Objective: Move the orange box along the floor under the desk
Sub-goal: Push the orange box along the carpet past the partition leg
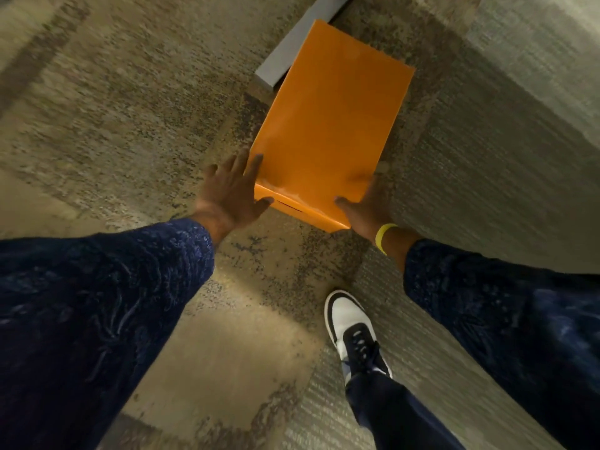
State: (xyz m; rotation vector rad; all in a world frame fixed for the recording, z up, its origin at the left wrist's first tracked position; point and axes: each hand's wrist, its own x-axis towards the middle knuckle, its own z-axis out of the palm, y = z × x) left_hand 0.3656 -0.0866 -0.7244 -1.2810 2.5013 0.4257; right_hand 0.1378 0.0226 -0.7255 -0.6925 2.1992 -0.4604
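Observation:
The orange box (pixel 328 125) lies flat on the carpet in the upper middle of the head view, its long side running away from me. My left hand (pixel 229 190) grips its near left corner, fingers along the side and thumb on the near end. At the near right corner my right hand (pixel 367 206), with a yellow wristband, holds the box in the same way. Both arms wear dark blue sleeves. The frame is motion-blurred.
A grey desk foot or bar (pixel 292 43) lies on the floor touching the box's far left side. My shoe (pixel 354 332), white and dark, stands on the carpet below the box. Patterned carpet (pixel 130 108) spreads to the left and right.

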